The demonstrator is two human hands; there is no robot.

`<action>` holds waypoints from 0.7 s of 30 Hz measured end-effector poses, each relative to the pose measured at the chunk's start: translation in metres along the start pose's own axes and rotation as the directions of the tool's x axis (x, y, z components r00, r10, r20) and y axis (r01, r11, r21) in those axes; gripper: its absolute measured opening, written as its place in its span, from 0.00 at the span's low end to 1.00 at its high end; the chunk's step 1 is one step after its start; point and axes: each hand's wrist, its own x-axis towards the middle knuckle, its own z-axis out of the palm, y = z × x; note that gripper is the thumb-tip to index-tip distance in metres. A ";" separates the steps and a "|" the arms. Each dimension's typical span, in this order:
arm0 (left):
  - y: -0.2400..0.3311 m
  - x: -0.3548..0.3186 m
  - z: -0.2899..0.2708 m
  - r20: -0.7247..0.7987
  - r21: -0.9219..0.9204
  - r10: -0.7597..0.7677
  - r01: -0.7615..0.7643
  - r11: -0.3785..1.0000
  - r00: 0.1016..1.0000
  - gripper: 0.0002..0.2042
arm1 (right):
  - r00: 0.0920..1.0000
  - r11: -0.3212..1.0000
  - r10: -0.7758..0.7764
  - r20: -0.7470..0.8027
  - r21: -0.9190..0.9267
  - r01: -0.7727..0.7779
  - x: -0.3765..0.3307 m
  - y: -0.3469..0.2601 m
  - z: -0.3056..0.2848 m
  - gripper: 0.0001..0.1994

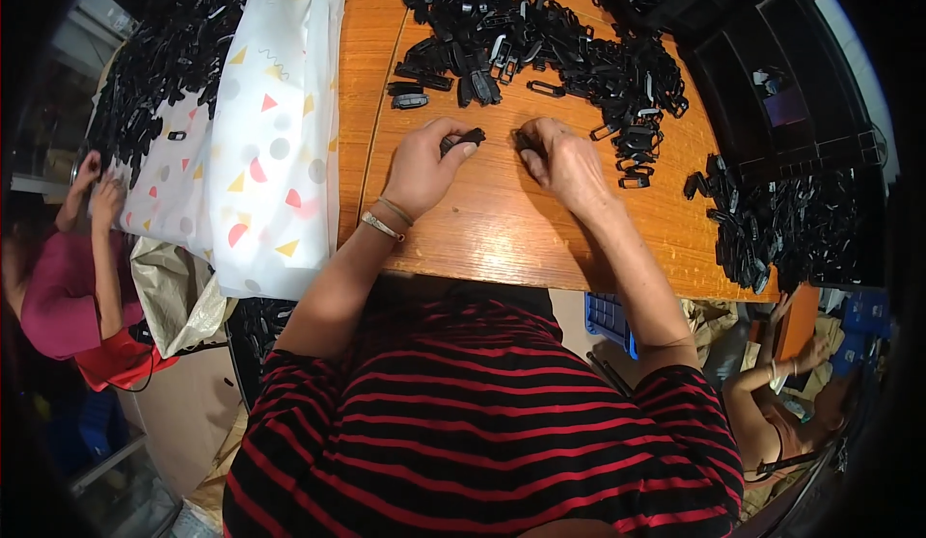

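Over the wooden table (521, 239), my left hand (424, 162) pinches a small, elongated black plastic part (470, 138) between thumb and fingers. A short way to its right, my right hand (569, 167) is closed on another dark plastic part (524, 141), mostly covered by the fingers. The two hands are apart. Beyond them spreads a large heap of black plastic parts (502, 37), some like oblong frames, others solid. One loose oblong frame (546, 88) lies nearest my right hand.
A white patterned plastic cover (275, 133) lies over the table's left side, with more black parts (164, 46) beyond it. Another pile (748, 229) sits at the right edge beside a black bin (772, 85). Co-workers' hands (104, 196) show at left and arms (791, 364) at lower right.
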 end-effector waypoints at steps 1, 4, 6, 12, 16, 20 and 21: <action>0.001 -0.002 0.001 0.062 -0.215 -0.128 0.139 0.967 0.990 0.10 | 0.995 0.978 0.080 0.060 0.189 -0.090 -0.002 -0.008 -0.005 0.16; 0.015 -0.003 0.002 0.240 -0.626 -0.302 0.385 0.678 0.923 0.10 | 0.984 0.809 0.158 0.085 0.560 -0.178 -0.009 -0.016 0.009 0.14; 0.019 -0.007 0.003 0.274 -0.702 -0.286 0.394 0.593 0.918 0.11 | 0.985 0.634 0.173 -0.008 0.767 -0.105 -0.010 -0.026 0.017 0.14; 0.023 -0.014 0.013 0.247 -0.850 -0.289 0.350 0.393 0.925 0.11 | 0.974 0.792 0.203 -0.098 0.601 -0.104 -0.015 -0.054 0.025 0.15; 0.024 -0.017 0.014 0.259 -0.889 -0.276 0.340 0.307 0.926 0.10 | 0.957 0.835 0.163 -0.242 0.551 -0.003 -0.014 -0.050 0.037 0.17; 0.024 -0.019 0.017 0.237 -0.898 -0.229 0.303 0.320 0.944 0.11 | 0.962 0.712 0.270 -0.034 0.680 -0.176 -0.013 -0.055 0.031 0.17; 0.026 -0.018 0.016 0.235 -0.910 -0.229 0.297 0.290 0.945 0.11 | 0.956 0.736 0.271 -0.108 0.664 -0.134 -0.013 -0.058 0.030 0.17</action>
